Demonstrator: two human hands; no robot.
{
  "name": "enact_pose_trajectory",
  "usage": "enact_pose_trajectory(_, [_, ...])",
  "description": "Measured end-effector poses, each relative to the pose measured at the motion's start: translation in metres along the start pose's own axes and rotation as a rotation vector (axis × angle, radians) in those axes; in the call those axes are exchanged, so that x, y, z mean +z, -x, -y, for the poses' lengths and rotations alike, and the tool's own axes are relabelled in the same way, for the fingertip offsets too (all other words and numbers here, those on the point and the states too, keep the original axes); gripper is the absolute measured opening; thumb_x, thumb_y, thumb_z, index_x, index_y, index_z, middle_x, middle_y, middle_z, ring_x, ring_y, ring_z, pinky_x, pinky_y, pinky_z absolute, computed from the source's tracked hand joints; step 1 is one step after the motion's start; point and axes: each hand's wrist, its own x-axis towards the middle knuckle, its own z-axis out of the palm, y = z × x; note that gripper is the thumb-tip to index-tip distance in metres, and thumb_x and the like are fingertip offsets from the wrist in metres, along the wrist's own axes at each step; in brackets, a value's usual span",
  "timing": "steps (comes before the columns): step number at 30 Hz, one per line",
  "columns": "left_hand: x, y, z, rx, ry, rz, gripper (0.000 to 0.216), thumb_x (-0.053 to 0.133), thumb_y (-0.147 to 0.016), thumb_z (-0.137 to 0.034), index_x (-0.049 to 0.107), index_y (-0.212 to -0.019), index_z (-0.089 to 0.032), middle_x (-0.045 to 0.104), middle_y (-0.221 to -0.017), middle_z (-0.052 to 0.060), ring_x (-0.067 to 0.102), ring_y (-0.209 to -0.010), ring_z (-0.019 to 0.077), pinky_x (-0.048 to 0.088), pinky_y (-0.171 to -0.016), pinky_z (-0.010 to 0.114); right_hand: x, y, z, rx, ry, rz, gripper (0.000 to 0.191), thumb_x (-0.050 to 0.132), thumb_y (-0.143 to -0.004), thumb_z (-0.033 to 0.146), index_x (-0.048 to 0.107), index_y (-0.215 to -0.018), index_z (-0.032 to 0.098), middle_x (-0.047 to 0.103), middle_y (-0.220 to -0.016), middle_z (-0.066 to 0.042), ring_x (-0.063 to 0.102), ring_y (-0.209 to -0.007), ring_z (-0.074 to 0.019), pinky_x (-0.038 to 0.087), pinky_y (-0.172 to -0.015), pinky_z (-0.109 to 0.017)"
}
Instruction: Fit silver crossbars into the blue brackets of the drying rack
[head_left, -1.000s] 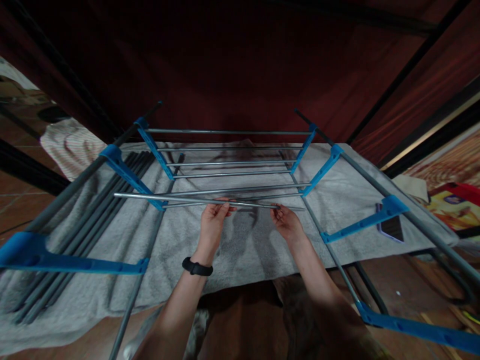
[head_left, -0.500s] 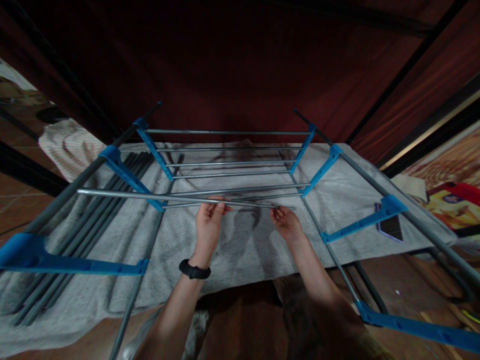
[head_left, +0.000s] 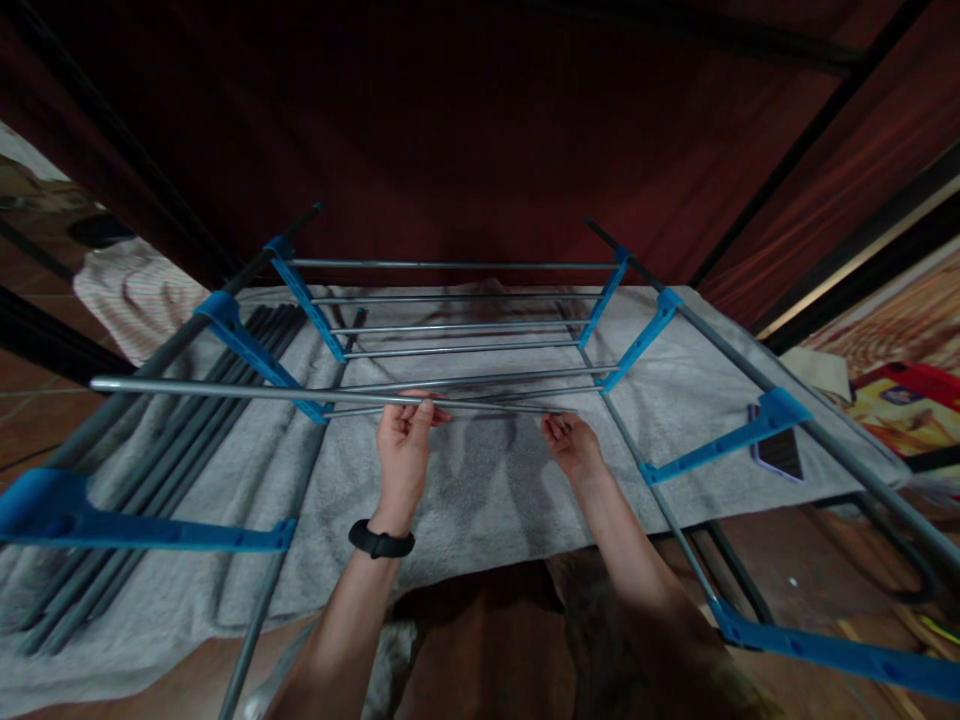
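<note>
A loose thin metal rod lies across both my hands, its left end reaching out over the rack's left side pole. My left hand pinches it near the middle, thumb on top. At the rod's right end, the fingers of my right hand are closed around the tip. Both hands are inside a rack frame of grey poles and blue plastic brackets. Just beyond them, several metal rods span between the far brackets. A right-hand bracket has no rod in it.
Several grey tubes lie on the grey blanket at the left. A phone rests under the right pole. A striped cloth is at far left, a dark red curtain behind, a colourful package at right.
The rod has slid to the left, so its left end sticks out farther. My left hand has shifted slightly left with it. My right hand has hardly moved.
</note>
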Motion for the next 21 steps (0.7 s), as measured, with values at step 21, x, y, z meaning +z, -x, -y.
enact_pose_trajectory(21, [-0.015, -0.010, 0.005, 0.112, -0.012, 0.018, 0.023, 0.070, -0.082, -0.035, 0.062, -0.097, -0.020, 0.067, -0.080, 0.000, 0.064, -0.064, 0.0127, 0.050, -0.067, 0.027, -0.006, -0.011, 0.003, 0.001, 0.010, -0.076, 0.020, 0.057, -0.073, 0.005, 0.048, -0.077, 0.023, 0.062, -0.059, 0.007, 0.065, -0.059, -0.0089, 0.058, -0.065, -0.021])
